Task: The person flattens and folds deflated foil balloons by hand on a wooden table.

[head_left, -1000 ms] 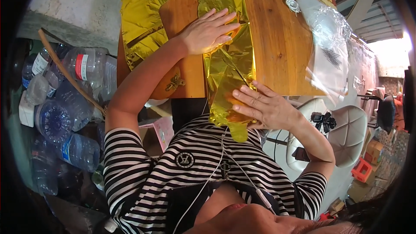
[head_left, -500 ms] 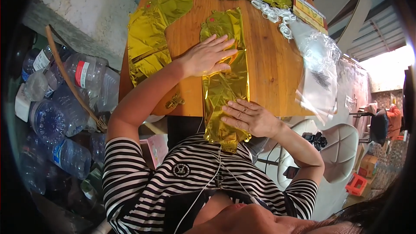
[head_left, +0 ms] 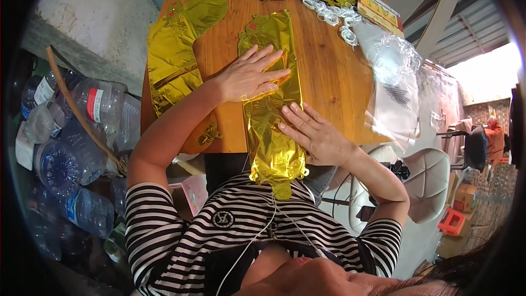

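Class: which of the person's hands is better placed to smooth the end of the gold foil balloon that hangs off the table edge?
Probably the right hand: it lies flat on the gold foil balloon beside the overhanging end; the left hand presses farther up.

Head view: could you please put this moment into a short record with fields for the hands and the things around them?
Left hand: flat, palm down, on the gold foil balloon
Right hand: flat on the same balloon, nearer its lower end
Balloon: deflated, lying lengthwise on the wooden table, its end hanging over the near edge
Left of it: a second gold foil balloon
Right of it: clear plastic bags
Beside the table: plastic bottles
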The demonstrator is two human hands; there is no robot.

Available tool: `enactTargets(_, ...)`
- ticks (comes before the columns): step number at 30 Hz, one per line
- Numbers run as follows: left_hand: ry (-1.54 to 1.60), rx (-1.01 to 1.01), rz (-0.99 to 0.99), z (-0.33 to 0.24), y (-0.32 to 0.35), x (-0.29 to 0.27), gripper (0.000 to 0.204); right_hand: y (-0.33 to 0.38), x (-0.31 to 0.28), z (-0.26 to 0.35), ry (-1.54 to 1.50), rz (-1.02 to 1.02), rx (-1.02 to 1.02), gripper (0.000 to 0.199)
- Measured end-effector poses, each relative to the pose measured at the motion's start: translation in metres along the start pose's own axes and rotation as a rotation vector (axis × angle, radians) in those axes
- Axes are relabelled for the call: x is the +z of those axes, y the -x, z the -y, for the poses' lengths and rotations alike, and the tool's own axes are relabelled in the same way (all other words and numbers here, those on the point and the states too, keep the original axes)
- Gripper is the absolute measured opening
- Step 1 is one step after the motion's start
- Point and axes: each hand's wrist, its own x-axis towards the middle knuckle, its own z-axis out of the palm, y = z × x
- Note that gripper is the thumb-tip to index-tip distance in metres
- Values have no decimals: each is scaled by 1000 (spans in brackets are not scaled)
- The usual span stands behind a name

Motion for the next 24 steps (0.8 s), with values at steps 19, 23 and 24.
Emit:
enactTargets(19,-40,-32,5,-4,-1,-2,62,-32,-14,-91,150,-41,119,68)
enactTargets(23,-37,-67,3,-3,0,-1,69,-37,-6,-88,141,-98,142,74)
enactTargets(24,-34,-67,6,-3,0,0,69,-36,-2,-88,141,-69,156,76)
